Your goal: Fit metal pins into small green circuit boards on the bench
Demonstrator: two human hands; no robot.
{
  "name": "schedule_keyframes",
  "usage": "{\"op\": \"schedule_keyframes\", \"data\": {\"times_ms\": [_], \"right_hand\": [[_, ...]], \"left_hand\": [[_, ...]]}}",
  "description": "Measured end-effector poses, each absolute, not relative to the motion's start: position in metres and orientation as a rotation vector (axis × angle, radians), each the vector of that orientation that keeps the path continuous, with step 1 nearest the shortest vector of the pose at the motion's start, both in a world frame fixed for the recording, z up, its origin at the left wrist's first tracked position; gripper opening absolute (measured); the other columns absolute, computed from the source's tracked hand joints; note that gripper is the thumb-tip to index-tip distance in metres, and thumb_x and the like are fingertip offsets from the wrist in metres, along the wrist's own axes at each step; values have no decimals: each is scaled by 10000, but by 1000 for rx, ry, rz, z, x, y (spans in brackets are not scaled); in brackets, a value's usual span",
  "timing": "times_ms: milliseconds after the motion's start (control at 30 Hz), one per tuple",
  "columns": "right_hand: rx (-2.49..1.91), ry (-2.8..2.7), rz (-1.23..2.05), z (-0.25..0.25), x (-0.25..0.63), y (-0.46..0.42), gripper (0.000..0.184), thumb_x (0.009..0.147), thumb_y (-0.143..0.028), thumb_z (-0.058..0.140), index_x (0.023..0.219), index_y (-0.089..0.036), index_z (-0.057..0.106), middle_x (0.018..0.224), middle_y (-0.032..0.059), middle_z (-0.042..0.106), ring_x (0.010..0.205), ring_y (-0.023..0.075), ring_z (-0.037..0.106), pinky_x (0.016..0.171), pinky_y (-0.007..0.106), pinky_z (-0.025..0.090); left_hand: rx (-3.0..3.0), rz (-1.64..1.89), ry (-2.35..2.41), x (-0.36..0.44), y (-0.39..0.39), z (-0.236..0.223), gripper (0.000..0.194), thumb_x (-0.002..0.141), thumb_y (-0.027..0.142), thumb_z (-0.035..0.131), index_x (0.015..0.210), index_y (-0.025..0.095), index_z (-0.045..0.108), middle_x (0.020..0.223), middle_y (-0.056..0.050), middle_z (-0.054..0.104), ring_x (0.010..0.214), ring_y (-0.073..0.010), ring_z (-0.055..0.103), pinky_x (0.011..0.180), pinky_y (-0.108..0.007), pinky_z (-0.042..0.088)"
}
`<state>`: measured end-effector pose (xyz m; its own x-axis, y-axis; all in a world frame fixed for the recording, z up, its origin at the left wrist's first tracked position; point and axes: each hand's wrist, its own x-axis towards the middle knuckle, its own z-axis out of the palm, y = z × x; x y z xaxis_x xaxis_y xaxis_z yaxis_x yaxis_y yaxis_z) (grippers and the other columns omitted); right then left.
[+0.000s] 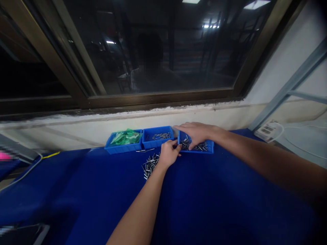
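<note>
My left hand (169, 153) is closed at the near left corner of the right-hand blue bin (211, 149), its fingers pinched against the bin's edge. Over that same bin reaches my right hand (195, 133), open, fingers stretched toward the far left rim and thumb pointing down at the metal pins (201, 147) inside. Beside my left wrist, a loose pile of short metal pins (150, 165) lies on the blue table, partly covered by my forearm. The middle blue bin (155, 141) contains thin metal pieces (162, 136).
A left blue bin (122, 148) holds green plastic packets (127, 136). Several thin rods (145, 150) lie before the bins. Behind runs a wall below a dark window (163, 51). A power strip (268, 131) and metal frame (288, 90) stand at the right.
</note>
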<state>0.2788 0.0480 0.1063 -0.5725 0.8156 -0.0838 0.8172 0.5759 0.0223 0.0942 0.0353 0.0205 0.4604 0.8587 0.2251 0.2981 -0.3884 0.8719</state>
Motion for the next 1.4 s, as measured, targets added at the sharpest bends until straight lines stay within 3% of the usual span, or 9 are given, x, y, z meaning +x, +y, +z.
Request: {"op": "schedule_keyframes", "data": {"times_ms": [100, 200, 467, 567, 700, 833, 967, 1200, 1400], "right_hand": [[1385, 2715, 39, 99, 273, 48, 1067, 566, -382, 721, 1430, -187, 126, 1248, 154, 502, 1047, 304, 483, 747, 335, 410], [1465, 2652, 17, 96, 276, 53, 988, 594, -332, 705, 1415, -230, 165, 1136, 133, 577, 930, 269, 541, 673, 308, 388], [1520, 2639, -204, 95, 290, 68, 450, 668, -246, 627, 1113, -260, 558, 942, 64, 642, 879, 248, 575, 671, 315, 402], [1536, 2658, -287, 92, 292, 69, 635, 640, -243, 649, 1250, -269, 474, 1035, 72, 629, 901, 260, 574, 695, 334, 424], [1636, 2669, -211, 89, 285, 60, 1043, 547, -372, 719, 1427, -231, 176, 1207, 122, 547, 976, 317, 545, 714, 369, 435], [1698, 2738, 77, 87, 270, 49, 1172, 513, -480, 704, 1442, -184, 54, 1292, 164, 462, 1055, 364, 488, 744, 390, 414], [1707, 2725, 124, 84, 264, 47, 1141, 527, -455, 696, 1440, -184, 67, 1224, 161, 514, 982, 338, 522, 705, 366, 403], [1660, 2639, 2, 85, 271, 58, 865, 651, -369, 656, 1402, -269, 239, 1061, 102, 627, 896, 302, 570, 669, 358, 405], [1680, 2623, -31, 84, 277, 63, 903, 616, -330, 725, 1394, -287, 270, 1109, 106, 613, 935, 308, 579, 697, 361, 435]], "left_hand": [[1897, 889, 952, 94, 35, 21, 179, 823, 273, 532, 843, 141, 651, 800, -13, 568, 459, -71, 586, 447, -171, 471], [1860, 885, 946, 94, 34, 21, 183, 831, 264, 522, 873, 142, 652, 827, -21, 557, 465, -68, 583, 449, -178, 493], [1787, 889, 960, 96, 34, 17, 194, 833, 245, 530, 932, 149, 666, 853, -20, 557, 491, -59, 575, 471, -183, 526], [1784, 893, 964, 96, 34, 16, 195, 835, 251, 526, 915, 143, 667, 856, -22, 565, 499, -60, 574, 480, -180, 529], [1794, 901, 966, 96, 34, 16, 191, 836, 237, 514, 896, 138, 667, 852, -25, 555, 506, -66, 582, 466, -176, 522], [1801, 901, 986, 96, 34, 17, 199, 836, 233, 515, 920, 137, 667, 853, -32, 558, 503, -69, 582, 454, -178, 514], [1812, 893, 986, 96, 34, 17, 213, 841, 239, 511, 961, 153, 666, 880, -33, 573, 497, -63, 581, 466, -183, 516], [1785, 888, 1017, 97, 34, 16, 239, 847, 247, 507, 1008, 157, 659, 897, -34, 587, 495, -62, 583, 471, -180, 519], [1804, 879, 1059, 98, 33, 16, 243, 849, 270, 501, 1001, 161, 657, 921, -29, 602, 513, -60, 590, 488, -166, 520]]}}
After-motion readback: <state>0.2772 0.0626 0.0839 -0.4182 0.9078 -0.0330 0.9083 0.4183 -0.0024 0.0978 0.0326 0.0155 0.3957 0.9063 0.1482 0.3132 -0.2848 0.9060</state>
